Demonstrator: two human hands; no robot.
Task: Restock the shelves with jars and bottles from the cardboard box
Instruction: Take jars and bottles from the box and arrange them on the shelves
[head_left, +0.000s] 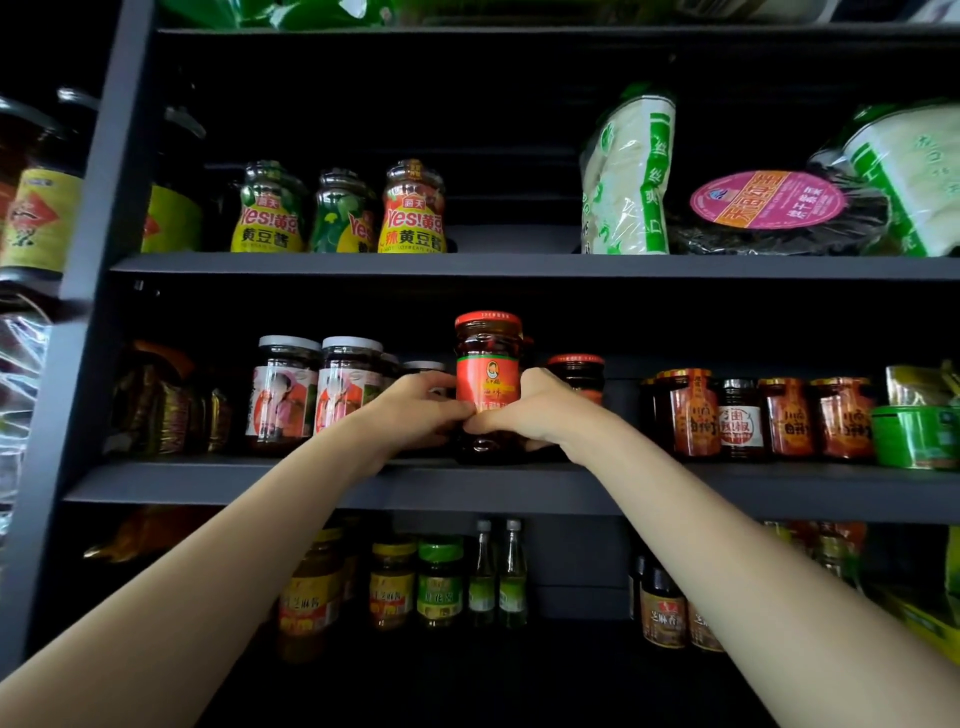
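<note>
A tall chili-sauce jar (488, 364) with a red lid and red label stands on the middle shelf (727, 491), near its front edge. My left hand (421, 410) grips the jar's lower left side and my right hand (535, 410) grips its lower right side, thumbs meeting in front of the label. A second red-lidded jar (576, 371) stands just behind and to the right. The cardboard box is out of view.
White-lidded jars (317, 395) stand left of my hands, and orange-labelled jars (753, 415) and a green tin (914, 436) to the right. Soybean-paste jars (343, 213) and noodle bags (628, 176) fill the upper shelf. Bottles and jars (441, 582) line the lower shelf.
</note>
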